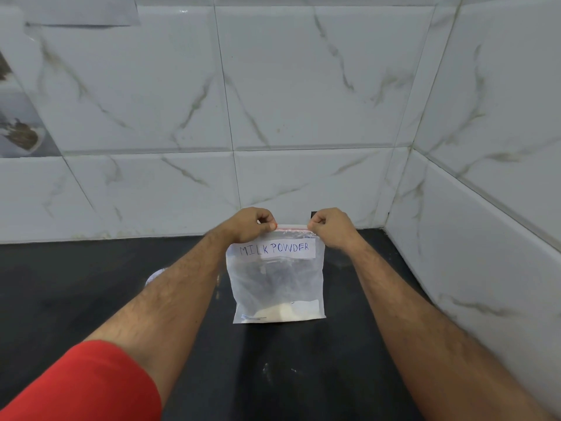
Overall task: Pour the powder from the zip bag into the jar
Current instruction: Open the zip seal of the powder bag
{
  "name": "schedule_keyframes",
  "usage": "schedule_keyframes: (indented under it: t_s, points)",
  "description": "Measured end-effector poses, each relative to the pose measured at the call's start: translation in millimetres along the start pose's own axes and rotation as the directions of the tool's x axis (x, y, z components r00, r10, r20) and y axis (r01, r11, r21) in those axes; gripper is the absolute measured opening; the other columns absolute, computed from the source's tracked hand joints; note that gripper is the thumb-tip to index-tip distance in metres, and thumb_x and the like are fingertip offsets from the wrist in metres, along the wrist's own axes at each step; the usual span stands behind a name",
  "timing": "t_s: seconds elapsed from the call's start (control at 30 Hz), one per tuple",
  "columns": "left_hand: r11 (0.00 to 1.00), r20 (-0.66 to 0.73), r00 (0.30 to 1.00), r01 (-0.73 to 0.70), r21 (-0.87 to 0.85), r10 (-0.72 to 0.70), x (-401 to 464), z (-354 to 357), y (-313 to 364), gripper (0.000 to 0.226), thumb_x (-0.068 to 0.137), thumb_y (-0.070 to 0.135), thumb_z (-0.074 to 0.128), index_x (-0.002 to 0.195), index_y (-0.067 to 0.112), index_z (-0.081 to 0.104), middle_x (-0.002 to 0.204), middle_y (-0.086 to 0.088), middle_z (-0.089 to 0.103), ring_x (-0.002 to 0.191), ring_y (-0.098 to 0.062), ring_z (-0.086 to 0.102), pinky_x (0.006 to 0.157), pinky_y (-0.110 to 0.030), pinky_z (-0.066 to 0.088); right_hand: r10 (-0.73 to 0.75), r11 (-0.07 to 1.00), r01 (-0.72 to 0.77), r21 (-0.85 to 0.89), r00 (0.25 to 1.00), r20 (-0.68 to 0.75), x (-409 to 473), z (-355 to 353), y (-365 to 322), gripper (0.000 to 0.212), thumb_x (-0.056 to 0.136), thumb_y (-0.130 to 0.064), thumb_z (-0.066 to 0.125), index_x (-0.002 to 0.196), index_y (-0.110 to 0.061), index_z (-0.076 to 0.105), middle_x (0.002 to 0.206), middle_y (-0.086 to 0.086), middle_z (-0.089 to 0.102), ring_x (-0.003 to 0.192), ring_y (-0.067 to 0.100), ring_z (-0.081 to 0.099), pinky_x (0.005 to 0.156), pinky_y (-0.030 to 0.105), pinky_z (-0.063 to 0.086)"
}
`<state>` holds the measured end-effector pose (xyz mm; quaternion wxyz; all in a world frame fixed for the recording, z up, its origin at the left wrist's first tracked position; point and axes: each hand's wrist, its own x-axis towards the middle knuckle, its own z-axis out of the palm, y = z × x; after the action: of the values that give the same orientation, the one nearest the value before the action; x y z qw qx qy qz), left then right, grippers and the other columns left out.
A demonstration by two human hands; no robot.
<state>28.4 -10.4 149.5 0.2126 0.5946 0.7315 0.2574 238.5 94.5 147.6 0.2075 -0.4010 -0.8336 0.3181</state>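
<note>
Against marbled wall tiles (303,86), above a dark bench (91,284), left hand (252,223) and right hand (331,226) pinch the zip bag (276,281) upright by its seal, apparently to keep the powder (288,311) settled below.

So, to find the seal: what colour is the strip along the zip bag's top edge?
Red, a thin line on the zip bag between both hands, in the head view.

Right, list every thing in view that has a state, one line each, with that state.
zip bag: upright on the counter, held up by its top corners; whether the red zip strip is sealed cannot be told.
milk powder: a small amount, settled at the bag's bottom.
left hand: pinching the bag's top left corner.
right hand: pinching the bag's top right corner.
counter: dark, with faint white dusting.
</note>
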Motion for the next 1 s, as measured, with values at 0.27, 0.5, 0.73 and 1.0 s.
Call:
schedule_keyframes:
  t_s: [0.27,0.5,0.73,1.0]
  points:
    - [1.000,-0.026,0.999,0.021,0.023,-0.020,-5,-13,-8,0.012,0.096,0.023,0.062,0.095,0.014,0.069,0.089,0.009,0.063,0.087,-0.010,0.054,0.076,-0.020,0.039,0.000,1.000,0.000,-0.021,1.000,0.003,2,-8,3,0.022,0.091,-0.011,0.059,0.072,-0.021,0.067,0.073,-0.018,0.063,0.069,0.001,0.056,0.060,0.020,0.042]
    - [0.998,-0.056,0.997,0.058,0.037,-0.056,-13,-25,-20,0.009,0.095,0.022,0.063,0.092,0.016,0.069,0.088,0.007,0.065,0.084,-0.010,0.055,0.073,-0.020,0.041,0.034,0.999,-0.035,-0.012,0.999,-0.018,4,-11,13,0.017,0.089,-0.012,0.061,0.082,0.001,0.070,0.074,-0.002,0.066,0.070,0.014,0.056,0.066,0.028,0.047]
    - [0.994,-0.068,0.993,0.096,0.047,-0.092,-19,-37,-35,0.009,0.095,0.022,0.063,0.092,0.016,0.068,0.090,0.006,0.065,0.087,-0.013,0.055,0.082,-0.025,0.039,0.047,0.999,-0.047,0.016,0.999,-0.021,-1,-18,17,0.029,0.089,-0.007,0.060,0.062,-0.018,0.063,0.063,-0.012,0.059,0.060,0.006,0.052,0.055,0.022,0.040]
    - [0.992,-0.078,0.989,0.124,0.016,-0.123,-27,-44,-45,0.009,0.095,0.020,0.063,0.090,0.014,0.068,0.088,-0.002,0.068,0.081,-0.016,0.062,0.078,-0.025,0.045,0.035,0.999,-0.034,0.043,0.999,-0.021,-1,-18,16,0.025,0.086,-0.006,0.062,0.062,-0.014,0.063,0.061,-0.008,0.057,0.059,0.008,0.049,0.056,0.024,0.041]
